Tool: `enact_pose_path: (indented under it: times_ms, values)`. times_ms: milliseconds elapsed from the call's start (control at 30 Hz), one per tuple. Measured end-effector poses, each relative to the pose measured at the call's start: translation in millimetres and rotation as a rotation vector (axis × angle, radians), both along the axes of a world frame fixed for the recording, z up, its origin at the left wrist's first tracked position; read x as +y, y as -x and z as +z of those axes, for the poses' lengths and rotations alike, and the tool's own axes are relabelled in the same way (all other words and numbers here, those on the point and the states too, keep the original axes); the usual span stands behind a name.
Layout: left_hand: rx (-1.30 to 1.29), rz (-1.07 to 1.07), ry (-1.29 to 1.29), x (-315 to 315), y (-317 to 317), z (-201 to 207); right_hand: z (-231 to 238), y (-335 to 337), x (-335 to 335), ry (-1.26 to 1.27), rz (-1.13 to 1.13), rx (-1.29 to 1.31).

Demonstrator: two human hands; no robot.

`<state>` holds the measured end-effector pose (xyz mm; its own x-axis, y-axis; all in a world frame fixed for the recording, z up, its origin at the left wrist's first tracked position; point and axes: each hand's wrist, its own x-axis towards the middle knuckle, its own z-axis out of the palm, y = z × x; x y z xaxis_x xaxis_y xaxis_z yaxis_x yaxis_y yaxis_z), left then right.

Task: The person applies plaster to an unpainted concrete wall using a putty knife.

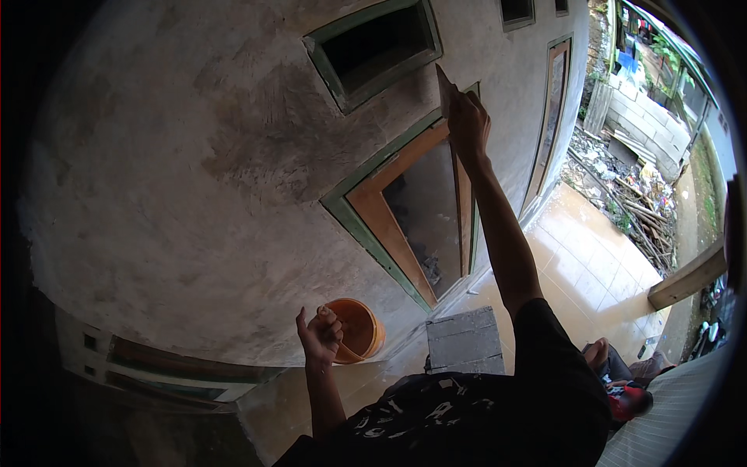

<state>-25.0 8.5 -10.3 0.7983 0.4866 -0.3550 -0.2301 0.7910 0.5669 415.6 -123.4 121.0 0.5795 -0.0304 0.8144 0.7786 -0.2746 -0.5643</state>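
Note:
My right hand [469, 128] is raised at the end of a stretched arm and closed round a flat scraper [444, 89]. The blade lies along the grey plastered wall [194, 132], between the green-framed vent opening [334, 82] and the top of the window [428, 210]. Lower down, my left hand [320, 338] has its fingers curled in, thumb apart; what they hold, if anything, cannot be made out. Right behind it is an orange bucket [377, 335] with a thin handle, overlapped by the hand.
A grey, block-like stand [465, 338] is below the window. Pale tiles [583, 257] run along the wall. At the lower right a person [626, 397] sits near a wooden post [689, 276]. Rubble and sticks [634, 202] lie by a block wall [646, 121].

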Motion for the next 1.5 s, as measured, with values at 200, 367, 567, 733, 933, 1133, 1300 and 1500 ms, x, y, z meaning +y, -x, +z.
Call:
enact_pose_path:
  times_ms: [200, 367, 567, 733, 933, 1133, 1300, 1500]
  values:
    - [-0.013, 0.016, -0.014, 0, -2, 3, -12, 49, 46, 0.025, 0.092, -0.084]
    - [-0.03, -0.019, 0.013, -5, -9, 7, -13, 149, 70, 0.063, 0.4, -0.165]
    - [-0.038, -0.011, -0.009, -8, -10, -2, -14, 238, 63, 0.044, 0.867, -0.188]
    - [0.003, -0.032, -0.078, -15, -15, 9, -59, 223, 45, -0.077, 0.867, 0.162]
    - [0.006, -0.027, -0.129, -16, -7, 22, -88, 219, -5, -0.165, 1.112, 0.993]
    - [-0.073, -0.09, -0.178, -6, 2, 18, -96, 248, -25, 0.097, 1.046, 0.807]
    - [0.081, -0.012, -0.279, -2, 0, 15, -93, 277, -22, 0.411, 0.978, 0.587]
    - [0.061, -0.053, -0.235, 7, 2, 11, -111, 287, -6, 0.563, 1.062, 0.61]
